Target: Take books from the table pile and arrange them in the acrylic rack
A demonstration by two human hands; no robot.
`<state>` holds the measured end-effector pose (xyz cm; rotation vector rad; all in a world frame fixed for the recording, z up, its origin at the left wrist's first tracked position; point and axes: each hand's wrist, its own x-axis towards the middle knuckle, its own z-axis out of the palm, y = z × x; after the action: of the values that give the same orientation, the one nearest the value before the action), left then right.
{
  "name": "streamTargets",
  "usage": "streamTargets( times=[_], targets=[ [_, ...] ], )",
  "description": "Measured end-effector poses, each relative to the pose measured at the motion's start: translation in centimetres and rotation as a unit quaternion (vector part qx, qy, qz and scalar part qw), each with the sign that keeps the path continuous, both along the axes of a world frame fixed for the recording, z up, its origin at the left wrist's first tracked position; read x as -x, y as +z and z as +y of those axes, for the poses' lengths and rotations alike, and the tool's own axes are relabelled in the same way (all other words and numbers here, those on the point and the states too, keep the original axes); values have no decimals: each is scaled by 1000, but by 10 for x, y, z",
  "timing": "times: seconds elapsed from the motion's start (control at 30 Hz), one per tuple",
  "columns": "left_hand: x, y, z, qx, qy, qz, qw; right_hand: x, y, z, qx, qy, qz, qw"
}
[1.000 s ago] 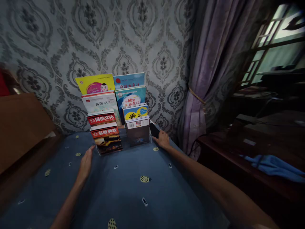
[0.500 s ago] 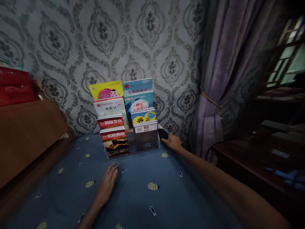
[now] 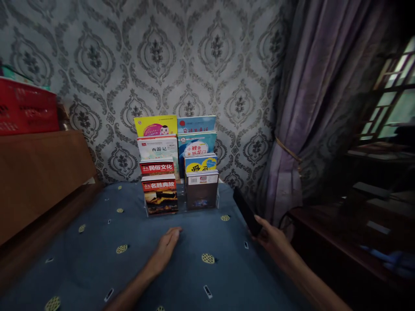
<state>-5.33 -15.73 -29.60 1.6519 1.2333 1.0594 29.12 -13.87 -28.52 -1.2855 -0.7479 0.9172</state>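
Observation:
My right hand (image 3: 267, 231) grips the near end of a dark, flat, rectangular object (image 3: 246, 211), tilted above the cloth to the right of the book rack. Its kind cannot be made out. My left hand (image 3: 167, 246) holds nothing, fingers stretched out over the cloth in front of the rack. A clear rack (image 3: 182, 209) holds books in two stepped columns. On the left stand a book with a red title band (image 3: 160, 196), a white book (image 3: 158, 149) and a yellow one (image 3: 155, 125). The right column has a dark-covered book (image 3: 202, 194) in front, with blue books (image 3: 197, 144) behind.
Blue cloth (image 3: 181, 285) with a pineapple-like print covers the surface. At left, a red basket (image 3: 29, 108) sits on a brown box (image 3: 45, 172). Patterned wallpaper (image 3: 201, 77) rises behind. A purple curtain (image 3: 292, 108) hangs at right, beside a dark table (image 3: 317, 229).
My right hand has come back from beside the rack towards me, now clearly with the dark flat object in it. My left hand has moved to the right. The view has shifted slightly.

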Motion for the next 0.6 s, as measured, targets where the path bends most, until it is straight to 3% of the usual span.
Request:
streamTargets(
  times=[0.13, 0.27, 0.4, 0.6],
  targets=[
    [-40, 3, 2, 81, -61, -98, 990, 54, -4, -48, 34, 70, 78, 994],
    [-62, -7, 5, 138, -65, -202, 967, 98, -10, -64, 46, 149, 77, 985],
    [-51, -14, -4, 166, -54, -269, 947, 119, -18, -67, 59, 168, -21, 984],
    [-28, -12, -14, 177, -14, -347, 921, 142, -17, -64, 24, 246, -169, 954]
  ],
)
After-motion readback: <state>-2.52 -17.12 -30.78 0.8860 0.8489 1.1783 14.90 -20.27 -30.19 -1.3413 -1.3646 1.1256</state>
